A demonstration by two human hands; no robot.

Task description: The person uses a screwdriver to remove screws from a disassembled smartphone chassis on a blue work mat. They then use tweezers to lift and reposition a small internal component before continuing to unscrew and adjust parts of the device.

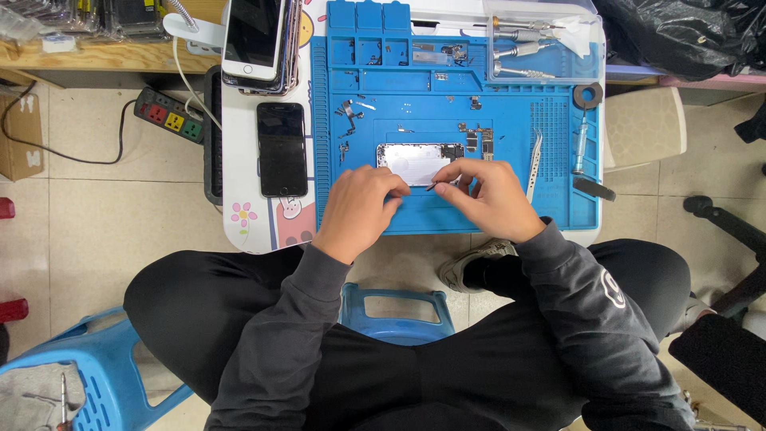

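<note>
We steady the opened phone (415,162) on the blue mat (511,215) with our curled left hand (361,209), while our right hand (496,198) pinches a thin tool (432,186) at its edge.

The opened phone (415,162) lies on the mat (511,211), tweezers (534,166) to its right.

Matt blue rubbery mat (511,120), shiny bare-metal phone shell (411,162), glossy black glass phone (282,148), steel tweezers (534,165).
</note>
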